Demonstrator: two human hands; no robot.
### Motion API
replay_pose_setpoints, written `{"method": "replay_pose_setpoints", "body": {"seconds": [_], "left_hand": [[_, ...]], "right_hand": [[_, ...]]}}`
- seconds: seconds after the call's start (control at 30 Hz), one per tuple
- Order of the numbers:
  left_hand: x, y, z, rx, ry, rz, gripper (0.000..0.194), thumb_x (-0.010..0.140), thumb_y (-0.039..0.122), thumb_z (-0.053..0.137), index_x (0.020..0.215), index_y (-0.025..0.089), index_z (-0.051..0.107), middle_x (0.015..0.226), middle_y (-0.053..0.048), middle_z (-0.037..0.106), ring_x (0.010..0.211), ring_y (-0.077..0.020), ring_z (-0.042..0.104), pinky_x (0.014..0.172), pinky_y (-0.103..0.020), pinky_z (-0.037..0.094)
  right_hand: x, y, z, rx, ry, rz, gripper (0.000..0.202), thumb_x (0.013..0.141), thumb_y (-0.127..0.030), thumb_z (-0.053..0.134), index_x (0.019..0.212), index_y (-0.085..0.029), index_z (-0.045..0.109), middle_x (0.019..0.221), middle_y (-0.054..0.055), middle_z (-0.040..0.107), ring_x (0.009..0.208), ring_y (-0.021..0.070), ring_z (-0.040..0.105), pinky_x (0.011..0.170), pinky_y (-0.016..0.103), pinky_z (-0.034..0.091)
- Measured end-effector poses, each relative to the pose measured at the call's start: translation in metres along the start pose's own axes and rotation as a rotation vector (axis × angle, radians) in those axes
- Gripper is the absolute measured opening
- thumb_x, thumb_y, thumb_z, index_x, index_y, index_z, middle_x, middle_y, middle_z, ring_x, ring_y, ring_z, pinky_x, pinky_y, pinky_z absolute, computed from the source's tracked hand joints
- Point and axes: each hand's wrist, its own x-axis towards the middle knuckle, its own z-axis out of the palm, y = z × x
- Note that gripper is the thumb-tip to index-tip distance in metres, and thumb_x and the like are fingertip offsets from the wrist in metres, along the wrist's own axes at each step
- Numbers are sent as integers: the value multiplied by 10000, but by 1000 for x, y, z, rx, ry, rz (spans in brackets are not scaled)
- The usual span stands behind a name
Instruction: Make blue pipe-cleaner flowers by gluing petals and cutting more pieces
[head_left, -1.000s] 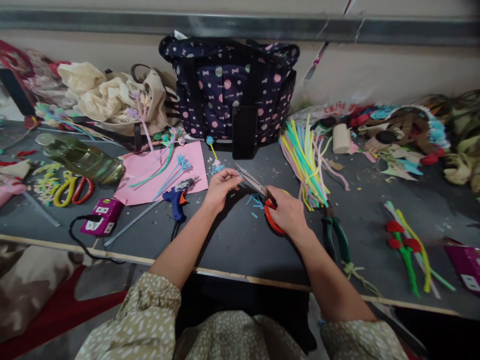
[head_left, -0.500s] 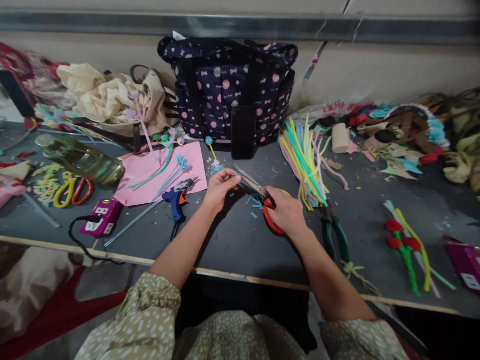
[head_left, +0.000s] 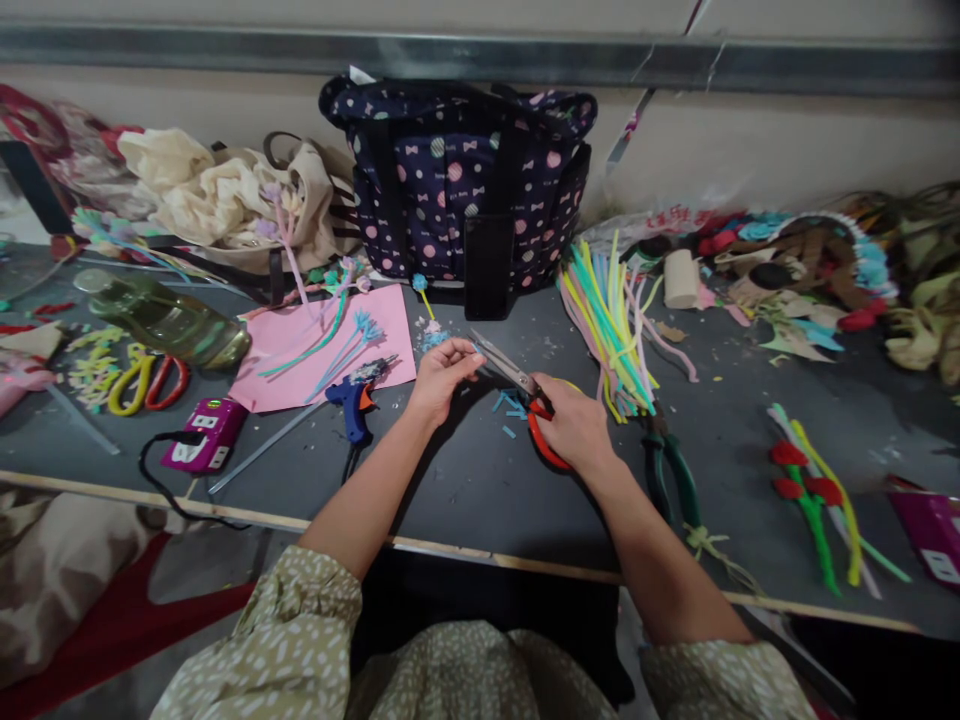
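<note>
Right grip [head_left: 574, 420]: wrapped around scissors [head_left: 521, 378], blades toward left grip [head_left: 442, 382] | blue snippets [head_left: 510, 432]: on table [head_left: 465, 500], between grips | left grip: fingertips pinched beside blade tips, contents too small to tell | glue gun [head_left: 349, 405]: left of left grip | stem bundle [head_left: 611, 335]: beyond right grip

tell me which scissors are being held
The scissors in the right hand, blades pointing towards the left hand. The other pair, its yellow and red handles showing, lies on the table beside the green bottle.
</note>
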Motion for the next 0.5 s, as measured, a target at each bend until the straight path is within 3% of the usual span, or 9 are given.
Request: {"method": "replay_pose_setpoints", "body": {"seconds": [0.5], "left_hand": [[1,-3,-3,75,-9,-1,247,625,271,793,734,173,594,639,30,578,536,-76,508,527,-201,428]], "right_hand": [[-1,0,-2,-35,-49,-42,333,829,-191,506,1152,-211,583,984,54,698,876,203,626,660,267,378]]}}
